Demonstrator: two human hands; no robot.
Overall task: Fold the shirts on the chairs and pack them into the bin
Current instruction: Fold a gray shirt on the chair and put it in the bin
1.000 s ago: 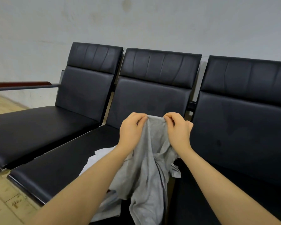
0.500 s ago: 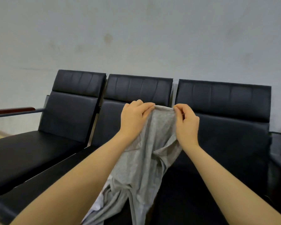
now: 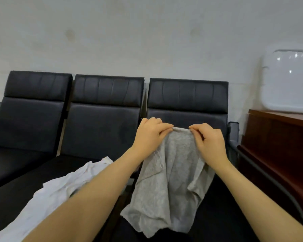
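A gray shirt is being held up by its top edge, pinched between the curled fingers of the left hand and the right hand, in front of the right chair. Its lower edge is being draped onto that seat, while a white shirt is lying crumpled on the middle chair. A white bin is being kept on the wooden cabinet just beyond the right armrest.
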